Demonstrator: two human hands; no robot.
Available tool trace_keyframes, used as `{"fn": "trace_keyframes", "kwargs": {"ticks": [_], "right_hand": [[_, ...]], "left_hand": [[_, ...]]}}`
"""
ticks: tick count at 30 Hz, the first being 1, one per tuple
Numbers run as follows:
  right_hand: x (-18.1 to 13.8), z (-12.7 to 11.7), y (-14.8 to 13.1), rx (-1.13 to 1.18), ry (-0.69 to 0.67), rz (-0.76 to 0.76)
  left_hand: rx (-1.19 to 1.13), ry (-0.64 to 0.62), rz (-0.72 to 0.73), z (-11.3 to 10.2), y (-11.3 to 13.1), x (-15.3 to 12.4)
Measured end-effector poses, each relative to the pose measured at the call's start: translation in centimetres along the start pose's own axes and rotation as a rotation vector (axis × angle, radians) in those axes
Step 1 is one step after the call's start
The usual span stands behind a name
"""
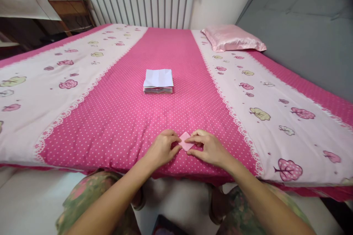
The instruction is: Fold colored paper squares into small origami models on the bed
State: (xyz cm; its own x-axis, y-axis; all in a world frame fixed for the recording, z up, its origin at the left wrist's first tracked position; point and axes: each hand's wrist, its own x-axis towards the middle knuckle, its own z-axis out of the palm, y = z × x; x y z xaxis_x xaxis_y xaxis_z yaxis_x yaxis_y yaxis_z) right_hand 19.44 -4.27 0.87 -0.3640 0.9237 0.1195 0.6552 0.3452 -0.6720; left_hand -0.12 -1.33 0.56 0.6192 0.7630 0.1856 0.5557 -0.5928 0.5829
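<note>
A small folded piece of pink paper [185, 141] lies near the front edge of the bed [118, 117], on its pink dotted cover. My left hand [162, 148] has its fingers curled and pinched on the paper's left side. My right hand [208, 147] presses its fingertips together on the right side of the same paper. Both hands rest on the cover. Farther back, in the middle of the bed, a stack of square paper sheets [158, 80] sits with a white sheet on top.
A pink satin pillow [233, 38] lies at the back right beside a grey padded headboard [303, 25]. A white radiator [143, 0] stands behind the bed. A wooden desk [68, 7] is at the back left. My knees show below the bed's edge.
</note>
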Motion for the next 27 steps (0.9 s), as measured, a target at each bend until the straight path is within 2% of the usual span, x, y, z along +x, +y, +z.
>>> {"fn": "trace_keyframes", "kwargs": {"ticks": [8, 13, 19, 23, 27], "right_hand": [[0.0, -0.1, -0.2, 0.027, 0.006, 0.011], [0.0, 0.0, -0.1, 0.028, 0.027, -0.007], [0.1, 0.3, 0.1, -0.028, 0.028, 0.014], [0.2, 0.7, 0.0, -0.083, 0.072, 0.063], [0.3, 1.2, 0.0, -0.019, 0.127, 0.165]], "left_hand": [[-0.022, -0.001, 0.002, -0.3, 0.2, 0.2], [0.017, 0.015, -0.051, -0.3, 0.0, 0.2], [0.077, 0.014, -0.001, 0.1, 0.1, 0.1], [0.132, 0.036, -0.068, 0.6, 0.4, 0.3], [0.227, 0.08, -0.141, 1.0, 1.0, 0.5]]}}
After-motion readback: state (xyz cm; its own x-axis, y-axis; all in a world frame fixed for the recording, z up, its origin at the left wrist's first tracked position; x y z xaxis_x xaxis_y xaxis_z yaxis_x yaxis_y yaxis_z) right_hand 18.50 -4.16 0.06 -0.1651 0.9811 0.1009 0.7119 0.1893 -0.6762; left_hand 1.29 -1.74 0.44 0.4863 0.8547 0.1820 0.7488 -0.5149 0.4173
